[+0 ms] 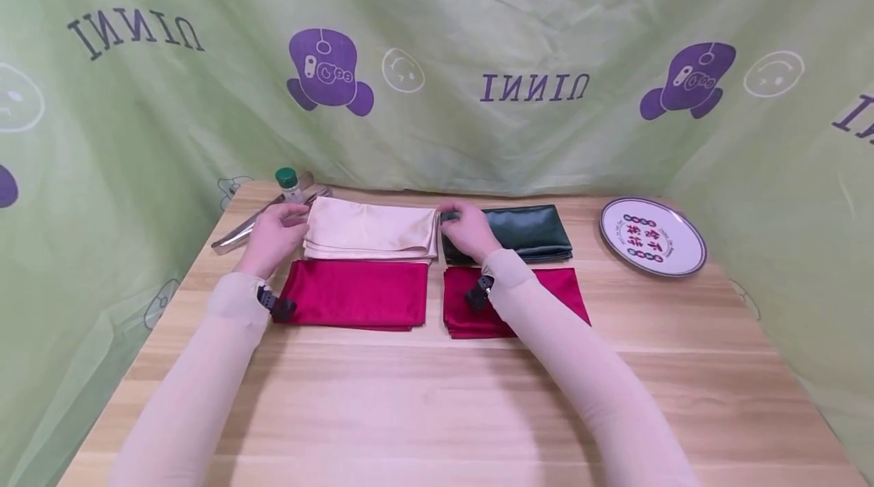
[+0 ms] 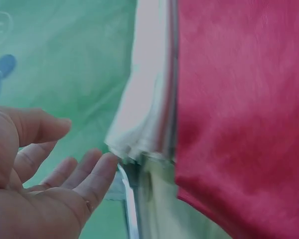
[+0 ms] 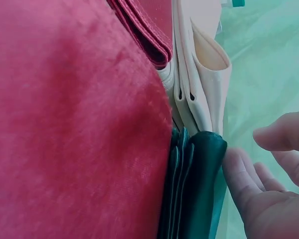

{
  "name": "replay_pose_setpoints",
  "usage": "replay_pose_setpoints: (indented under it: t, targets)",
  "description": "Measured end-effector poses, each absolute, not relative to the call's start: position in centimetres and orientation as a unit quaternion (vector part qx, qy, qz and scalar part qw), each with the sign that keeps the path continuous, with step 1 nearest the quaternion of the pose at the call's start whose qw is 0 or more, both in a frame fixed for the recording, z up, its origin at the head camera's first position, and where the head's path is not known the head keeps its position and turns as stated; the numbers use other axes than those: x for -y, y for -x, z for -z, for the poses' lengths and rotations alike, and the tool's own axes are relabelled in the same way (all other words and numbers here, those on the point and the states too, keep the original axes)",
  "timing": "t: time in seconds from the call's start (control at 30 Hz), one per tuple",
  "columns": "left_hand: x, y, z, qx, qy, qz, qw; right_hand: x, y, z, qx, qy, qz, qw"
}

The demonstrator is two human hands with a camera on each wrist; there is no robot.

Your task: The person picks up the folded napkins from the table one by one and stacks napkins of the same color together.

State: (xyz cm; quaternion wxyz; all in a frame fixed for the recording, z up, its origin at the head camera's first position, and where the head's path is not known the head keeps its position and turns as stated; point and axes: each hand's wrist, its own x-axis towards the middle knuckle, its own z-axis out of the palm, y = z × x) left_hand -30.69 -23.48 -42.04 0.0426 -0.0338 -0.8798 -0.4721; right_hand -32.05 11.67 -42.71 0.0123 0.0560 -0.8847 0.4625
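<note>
A folded cream satin cloth [image 1: 372, 227] lies in the back row, with a folded dark green cloth [image 1: 529, 230] to its right. In front of them lie two folded red cloths, one on the left [image 1: 355, 296] and one on the right [image 1: 549, 291]. At the cream cloth's left edge is my left hand [image 1: 273, 235], its fingers loosely bent with nothing between thumb and fingers. My right hand [image 1: 470, 229] is over the green cloth's left end, near the cream cloth's right edge. In the right wrist view its index fingertip [image 3: 234, 160] meets the green fold; thumb and fingers are apart.
A green-capped bottle [image 1: 288, 182] and a long metal object [image 1: 235, 237], partly hidden, are at the table's back left. A printed white plate [image 1: 653, 237] sits at the back right. Behind the wooden table [image 1: 382, 411] hangs a green curtain [image 1: 451, 138].
</note>
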Motion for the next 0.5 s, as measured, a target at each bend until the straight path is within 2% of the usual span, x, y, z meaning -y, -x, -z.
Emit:
replay_pose_setpoints:
  t: [0.23, 0.5]
  targets:
    - [19.7, 27.7, 40.2, 0.875, 0.081, 0.475, 0.042, -12.3, 30.3, 41.9, 0.867, -0.068, -0.493, 0.003]
    - [12.5, 23.4, 39.9, 0.883, 0.152, 0.444, -0.027, -13.0, 27.2, 41.2, 0.864, -0.071, -0.497, -0.025]
